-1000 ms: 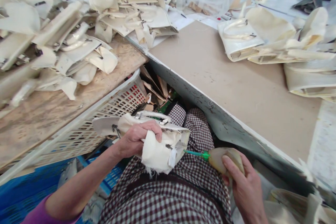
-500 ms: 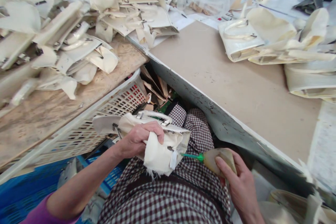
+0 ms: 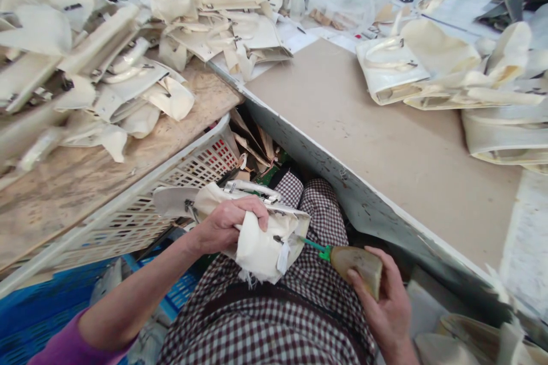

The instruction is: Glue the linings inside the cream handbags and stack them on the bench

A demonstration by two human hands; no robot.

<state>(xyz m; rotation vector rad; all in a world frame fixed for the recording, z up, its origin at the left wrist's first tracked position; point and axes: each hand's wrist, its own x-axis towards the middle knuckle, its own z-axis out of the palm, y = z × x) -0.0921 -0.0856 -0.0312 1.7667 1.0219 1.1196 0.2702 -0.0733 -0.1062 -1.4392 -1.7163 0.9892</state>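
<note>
Over my lap, my left hand [image 3: 233, 222] is closed on a cream handbag [image 3: 261, 251], pinching its lining, which is turned out with frayed threads at the lower edge. The bag's handle and a grey flap show behind my fingers. My right hand [image 3: 383, 296] grips a squeeze bottle [image 3: 355, 265] of yellowish-brown liquid, lying tilted with its green nozzle pointing left. The thin nozzle tip reaches the bag's right edge at the lining; whether it touches I cannot tell.
Heaps of cream bags [image 3: 128, 80] cover the wooden table [image 3: 180, 125] at left. More bags [image 3: 428, 68] lie on the beige-topped table [image 3: 342, 120] at right. A second green-nozzled bottle [image 3: 297, 3] stands at the back. A white basket [image 3: 180, 188] and a blue crate [image 3: 55, 302] sit low at left.
The bottle in my right hand has tilted more, its base lower, and the nozzle tip has moved slightly up and right along the bag's edge. My left hand has barely moved.
</note>
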